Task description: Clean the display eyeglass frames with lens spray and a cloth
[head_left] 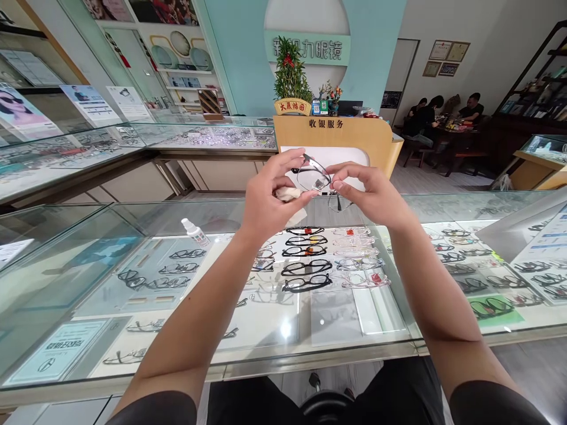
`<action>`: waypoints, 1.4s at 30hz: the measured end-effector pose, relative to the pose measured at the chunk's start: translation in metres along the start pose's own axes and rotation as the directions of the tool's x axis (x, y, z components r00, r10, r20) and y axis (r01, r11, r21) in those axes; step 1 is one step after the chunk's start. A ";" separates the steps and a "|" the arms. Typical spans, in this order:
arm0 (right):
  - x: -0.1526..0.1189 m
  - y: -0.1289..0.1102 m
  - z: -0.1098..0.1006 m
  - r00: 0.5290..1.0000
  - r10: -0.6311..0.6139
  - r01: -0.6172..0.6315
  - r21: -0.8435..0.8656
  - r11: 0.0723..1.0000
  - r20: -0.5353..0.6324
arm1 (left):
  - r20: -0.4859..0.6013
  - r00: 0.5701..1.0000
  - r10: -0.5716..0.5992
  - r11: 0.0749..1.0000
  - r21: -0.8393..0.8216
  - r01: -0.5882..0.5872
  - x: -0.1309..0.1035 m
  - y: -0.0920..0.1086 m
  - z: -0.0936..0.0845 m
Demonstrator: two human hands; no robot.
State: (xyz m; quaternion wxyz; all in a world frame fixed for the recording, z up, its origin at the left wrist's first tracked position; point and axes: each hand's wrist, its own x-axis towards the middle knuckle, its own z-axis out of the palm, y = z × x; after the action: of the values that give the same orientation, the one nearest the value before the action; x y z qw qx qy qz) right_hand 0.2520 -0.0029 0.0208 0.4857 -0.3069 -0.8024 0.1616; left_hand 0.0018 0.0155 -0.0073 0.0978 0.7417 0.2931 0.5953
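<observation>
Both my hands are raised above the glass display counter, sharing one pair of thin-framed eyeglasses. My left hand is closed round the glasses at one side, and a crumpled pale cloth is tucked in its fingers. The fingers of my right hand pinch the frame near its middle; one lens hangs below them. A small sticker shows on the other lens. To the left, a white spray bottle stands on the counter top.
Rows of eyeglasses lie inside the glass display counter beneath my arms. Another glass showcase runs along the back left. Past it stands a wooden cashier desk with a plant. Several people sit at a table at the far right.
</observation>
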 end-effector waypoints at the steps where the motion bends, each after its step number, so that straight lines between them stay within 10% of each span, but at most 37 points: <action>1: 0.001 0.001 0.001 0.999 0.024 -0.025 0.041 0.999 0.031 | 0.008 1.000 -0.013 0.999 -0.029 0.013 0.000 0.001 0.000; 7: 0.004 0.005 0.005 0.995 0.078 -0.087 0.157 0.984 0.063 | 0.035 0.999 0.012 0.999 -0.040 -0.011 0.002 0.000 -0.002; 13: 0.003 0.010 0.013 0.979 0.034 -0.032 0.015 0.999 -0.202 | -0.294 0.956 0.004 0.998 0.060 0.014 -0.005 0.015 0.013; 18: 0.000 -0.002 0.030 0.929 -0.113 0.065 -0.145 0.987 -0.354 | -0.083 0.976 -0.201 0.976 -0.103 0.192 -0.015 0.036 0.027; 25: -0.006 -0.013 0.055 0.895 -0.292 0.074 -0.535 0.842 -0.336 | -0.043 0.855 -0.517 0.764 -0.473 0.438 -0.014 0.037 0.038; 32: -0.008 -0.022 0.058 0.927 -0.257 0.059 -0.569 0.820 -0.274 | -0.017 0.793 -0.609 0.634 -0.612 0.473 -0.013 0.030 0.044; 38: -0.013 -0.041 0.022 0.954 -0.165 0.071 -0.344 0.936 -0.252 | -0.109 0.898 -0.427 0.878 -0.290 0.382 0.000 0.036 0.006; 42: -0.017 -0.045 -0.012 0.928 -0.146 0.060 -0.249 0.967 -0.344 | 0.117 0.927 -0.357 0.928 0.155 0.338 0.012 0.045 -0.040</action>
State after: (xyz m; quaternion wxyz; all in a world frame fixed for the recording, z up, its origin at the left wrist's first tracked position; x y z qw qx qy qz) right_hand 0.2530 -0.0489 0.0403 0.5924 -0.3435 -0.7285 -0.0187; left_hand -0.0200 -0.0223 0.0354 0.1736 0.7235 0.4509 0.4930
